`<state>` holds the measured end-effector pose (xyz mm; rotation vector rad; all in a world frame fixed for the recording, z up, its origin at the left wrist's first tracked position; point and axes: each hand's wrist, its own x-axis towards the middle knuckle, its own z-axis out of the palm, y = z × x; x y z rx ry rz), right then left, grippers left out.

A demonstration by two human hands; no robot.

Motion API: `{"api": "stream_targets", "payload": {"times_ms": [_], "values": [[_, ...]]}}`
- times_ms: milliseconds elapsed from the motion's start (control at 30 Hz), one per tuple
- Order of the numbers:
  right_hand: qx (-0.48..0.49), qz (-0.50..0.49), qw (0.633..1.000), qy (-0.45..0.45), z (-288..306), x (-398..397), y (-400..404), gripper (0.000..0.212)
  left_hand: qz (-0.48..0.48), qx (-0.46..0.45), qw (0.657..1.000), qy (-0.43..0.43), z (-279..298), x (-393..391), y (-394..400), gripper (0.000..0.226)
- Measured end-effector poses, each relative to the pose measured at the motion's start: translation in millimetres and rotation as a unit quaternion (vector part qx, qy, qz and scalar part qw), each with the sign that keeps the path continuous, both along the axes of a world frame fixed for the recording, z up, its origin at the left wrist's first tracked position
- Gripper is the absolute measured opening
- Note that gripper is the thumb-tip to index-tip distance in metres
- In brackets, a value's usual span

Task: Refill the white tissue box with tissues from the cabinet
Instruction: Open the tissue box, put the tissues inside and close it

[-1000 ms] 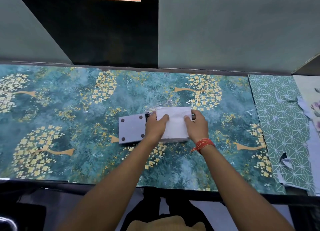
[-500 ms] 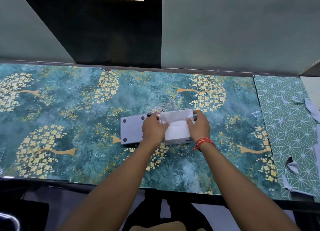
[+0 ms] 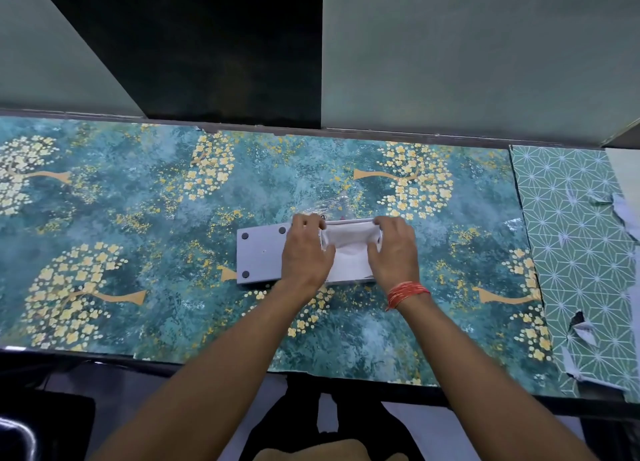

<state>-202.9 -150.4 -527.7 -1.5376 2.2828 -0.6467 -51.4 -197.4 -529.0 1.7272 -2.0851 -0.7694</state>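
Note:
The white tissue box lies at the middle of the table, bottom side open upward. Its grey base panel with round feet lies to the left, partly under my left hand. A white stack of tissues sits in the box, sagging in the middle. My left hand presses on the stack's left end and my right hand on its right end, fingers curled over the far edge. A crumpled clear plastic wrapper lies just behind the box.
The table has a teal cover with yellow flower trees. A green patterned sheet, torn in places, covers the right end. Behind the table a dark open cabinet gap shows between pale grey doors.
The tissue stack has sunk into the box and bowed in the middle. Both hands have shifted inward and curled over its ends, pushing it down.

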Motion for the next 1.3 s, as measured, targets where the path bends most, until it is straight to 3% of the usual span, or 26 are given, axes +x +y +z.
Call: {"api": "stream_targets", "payload": {"times_ms": [67, 167, 300, 367, 433, 500, 600, 667, 767, 933, 1100, 1167, 1300], "values": [[0.046, 0.102, 0.993, 0.032, 7, 6, -7, 0.037, -0.071, -0.001, 0.995, -0.071, 0, -1, 2, 0.040], [0.204, 0.194, 0.955, 0.094, 12, 18, -20, 0.046, -0.123, 0.092, 0.965, -0.212, -1, -5, 0, 0.065], [0.282, 0.206, 0.928, 0.130, 12, 28, -28, 0.046, -0.133, 0.153, 0.953, -0.224, -6, -8, -6, 0.072], [0.290, 0.204, 0.927, 0.122, 17, 28, -31, 0.045, -0.131, 0.168, 0.960, -0.182, -7, -1, -10, 0.070], [0.246, 0.190, 0.944, 0.110, 25, 29, -33, 0.041, -0.069, 0.130, 0.987, -0.059, -6, 11, -10, 0.056], [0.152, 0.160, 0.973, 0.068, 31, 38, -32, 0.035, 0.072, 0.051, 0.995, 0.045, -6, 26, -10, 0.038], [0.092, 0.160, 0.981, -0.062, 36, 73, -37, 0.027, 0.245, 0.047, 0.968, 0.000, -9, 53, -15, 0.038], [0.153, 0.194, 0.962, -0.118, 32, 100, -45, 0.036, 0.290, 0.140, 0.945, -0.060, -10, 69, -20, 0.049], [0.267, 0.221, 0.934, -0.082, 12, 128, -51, 0.029, 0.324, 0.237, 0.914, -0.054, -13, 82, -23, 0.051], [0.245, 0.126, 0.953, -0.128, 7, 140, -51, 0.012, 0.374, 0.190, 0.908, 0.000, -14, 94, -24, 0.028], [0.043, -0.032, 0.974, -0.220, 35, 122, -45, 0.029, 0.419, 0.010, 0.903, 0.095, 14, 75, -16, 0.026], [-0.010, -0.096, 0.967, -0.237, 43, 98, -43, 0.030, 0.388, -0.025, 0.910, 0.142, 24, 57, -13, 0.027], [0.035, -0.183, 0.968, -0.169, 40, 38, -27, 0.028, 0.263, 0.034, 0.942, 0.206, 24, 11, 2, 0.031]]}}
